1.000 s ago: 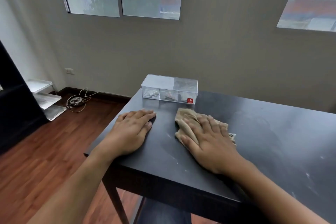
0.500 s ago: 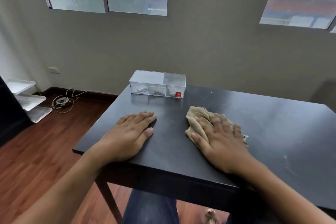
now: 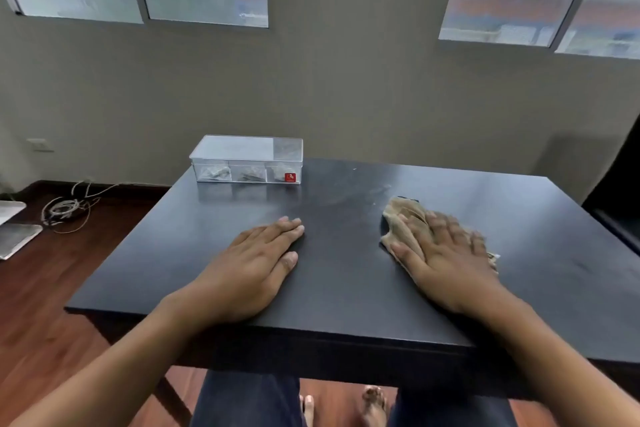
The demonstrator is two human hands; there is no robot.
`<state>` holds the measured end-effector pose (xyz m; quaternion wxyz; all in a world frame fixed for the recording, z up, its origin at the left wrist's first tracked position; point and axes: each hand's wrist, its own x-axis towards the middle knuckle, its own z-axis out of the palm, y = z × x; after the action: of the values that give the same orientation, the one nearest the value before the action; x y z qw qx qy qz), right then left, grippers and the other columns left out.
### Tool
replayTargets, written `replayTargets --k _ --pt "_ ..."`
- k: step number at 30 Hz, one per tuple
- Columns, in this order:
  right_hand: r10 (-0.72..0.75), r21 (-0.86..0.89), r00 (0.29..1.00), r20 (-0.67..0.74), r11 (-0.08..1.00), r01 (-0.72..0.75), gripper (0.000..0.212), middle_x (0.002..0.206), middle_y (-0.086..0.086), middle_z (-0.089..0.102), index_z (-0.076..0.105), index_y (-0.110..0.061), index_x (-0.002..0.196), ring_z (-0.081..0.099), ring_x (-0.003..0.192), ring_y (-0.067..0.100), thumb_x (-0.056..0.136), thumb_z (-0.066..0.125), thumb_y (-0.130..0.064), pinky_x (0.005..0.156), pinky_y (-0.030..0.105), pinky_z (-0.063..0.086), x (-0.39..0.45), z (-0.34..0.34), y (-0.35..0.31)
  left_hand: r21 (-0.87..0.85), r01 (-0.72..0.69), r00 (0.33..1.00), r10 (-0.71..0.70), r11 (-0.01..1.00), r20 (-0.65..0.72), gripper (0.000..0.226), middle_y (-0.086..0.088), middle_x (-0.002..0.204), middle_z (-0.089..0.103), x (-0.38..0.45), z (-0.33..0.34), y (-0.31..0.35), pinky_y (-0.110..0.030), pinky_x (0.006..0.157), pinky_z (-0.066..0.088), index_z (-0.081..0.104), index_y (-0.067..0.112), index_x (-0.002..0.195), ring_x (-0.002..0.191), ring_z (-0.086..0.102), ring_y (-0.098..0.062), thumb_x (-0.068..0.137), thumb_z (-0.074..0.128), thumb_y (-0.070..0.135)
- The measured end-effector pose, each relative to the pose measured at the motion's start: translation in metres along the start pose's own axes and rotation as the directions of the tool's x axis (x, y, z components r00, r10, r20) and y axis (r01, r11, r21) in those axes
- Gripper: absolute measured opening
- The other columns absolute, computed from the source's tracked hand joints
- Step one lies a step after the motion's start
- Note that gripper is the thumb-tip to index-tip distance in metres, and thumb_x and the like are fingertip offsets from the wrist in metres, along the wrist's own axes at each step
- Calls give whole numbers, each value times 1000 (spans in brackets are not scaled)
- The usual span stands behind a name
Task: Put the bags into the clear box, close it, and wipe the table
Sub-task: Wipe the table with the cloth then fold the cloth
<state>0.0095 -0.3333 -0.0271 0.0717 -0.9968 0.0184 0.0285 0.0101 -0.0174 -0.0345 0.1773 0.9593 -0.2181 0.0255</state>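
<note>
Right hand (image 3: 446, 263) lies flat, fingers spread, pressing the beige cloth (image 3: 403, 218) onto the black table (image 3: 346, 274) at centre right; most of the cloth hides under the palm, and the fingers blur. Left hand (image 3: 256, 263) rests palm down at centre, fingers together, holding nothing. The clear box (image 3: 247, 159) sits lid-down at the table's far left corner, bags (image 3: 216, 173) dim inside its compartments. Bare tabletop stretches right. Coiled cable (image 3: 65, 208) lies on the floor, left.
</note>
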Motion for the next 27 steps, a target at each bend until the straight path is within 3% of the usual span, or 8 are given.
replayTargets --k 2,4,8,12,17,20,24,27 --pt "-17 28 1000 5 999 16 69 174 1 -3 1 -47 162 -10 160 25 98 12 -73 126 56 -7 4 4 -15 -1 -27 1000 27 1000 7 53 24 165 10 11 4 9 -9 109 -11 19 35 159 148 -2 10 107 26 44" --pt "-125 53 992 -30 991 126 69 175 -1 2 2 -46 162 -5 160 23 99 11 -71 127 53 -4 -7 8 -30 0 -49 999 49 999 13 54 22 165 11 23 9 16 -13 113 -7 20 34 159 150 1 6 107 26 45" --pt "-351 101 935 -51 930 355 62 171 -24 -3 3 -61 156 -15 157 4 96 6 -75 129 42 -6 -55 5 -23 38 -101 995 101 994 9 54 20 164 18 47 14 22 -18 116 2 24 32 158 150 10 1 106 27 46" --pt "-203 37 979 13 979 203 61 168 -27 -15 -7 -72 148 -25 154 3 89 6 -82 127 44 -10 -60 -5 34 97 -168 986 169 981 -4 54 20 158 27 68 16 22 -21 113 14 30 31 155 145 22 -2 104 26 49" --pt "-10 17 1000 22 1000 9 73 173 -11 -12 -5 -58 157 -20 158 14 90 10 -84 126 53 -12 1 -10 67 67 -172 984 174 983 -27 54 22 157 28 77 24 24 -23 114 14 31 31 155 144 22 -2 104 24 49" --pt "-73 17 997 23 997 72 74 174 -6 -9 -5 -51 160 -18 159 18 93 9 -80 126 55 -12 24 -5 40 56 -165 984 168 985 -63 54 22 153 33 76 25 23 -20 111 15 36 31 152 142 27 -2 103 25 49" --pt "-253 14 968 6 968 252 69 173 -12 -10 -6 -56 158 -21 157 13 94 8 -79 126 52 -11 4 1 16 -13 -127 982 124 992 -142 47 23 143 46 75 23 19 -10 105 15 51 30 143 133 36 1 104 29 45" --pt "-277 -5 960 42 961 277 70 172 -16 -12 -9 -61 155 -21 157 10 92 11 -83 127 50 -10 6 -4 28 -14 -87 979 83 996 -185 47 21 138 52 73 21 7 -16 103 21 56 30 138 130 41 -3 101 31 43"
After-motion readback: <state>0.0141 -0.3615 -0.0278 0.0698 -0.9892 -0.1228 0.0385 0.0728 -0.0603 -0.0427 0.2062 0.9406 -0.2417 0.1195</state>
